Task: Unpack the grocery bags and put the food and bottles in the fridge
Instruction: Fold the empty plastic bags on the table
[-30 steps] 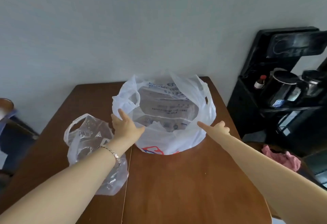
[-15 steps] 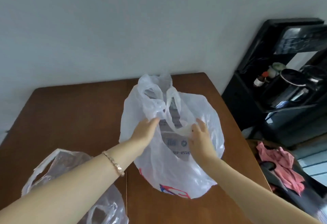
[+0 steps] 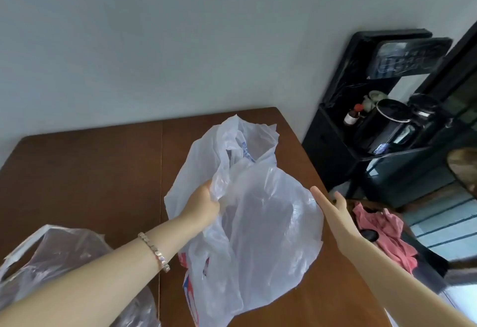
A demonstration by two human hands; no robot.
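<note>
— First entry?
— Wall [image 3: 154, 43]: pale grey, plain, behind everything else.

— Second?
— Table [image 3: 85, 184]: brown wood, far edge against the wall, one seam running front to back.

— Third?
— Rack [image 3: 333, 153]: black, stood just beside the table's far right corner.

— And the bags?
— White bag [image 3: 260, 236]: thin plastic, crumpled, held over the table's right half. It had red and blue print at the lower left and blue lettering near the top (the contents could not be made out). Whether its bottom sat on the wood, I could not tell.
— Clear bag [image 3: 51, 262]: lay at the table's near left, left of the white bag and partly under the left forearm.

— Next?
— Cloth [image 3: 382, 236]: pink, rumpled, lay on something dark off the table's right side, below the rack.

— The hands?
— Left hand [image 3: 204, 204]: clamped on a bunched fold at the white bag's left side, fingertips buried in the plastic.
— Right hand [image 3: 333, 206]: fingers straight and apart, holding nothing, just beside the bag's right edge. Whether it touched could not be judged.

— Small lots?
— Kettle [image 3: 389, 123]: dark, stood on the rack's shelf.
— Bottle [image 3: 350, 117]: brown with a red cap, left of the kettle on the same shelf.
— Bracelet [image 3: 154, 252]: pale linked pieces, sat round the left wrist.
</note>
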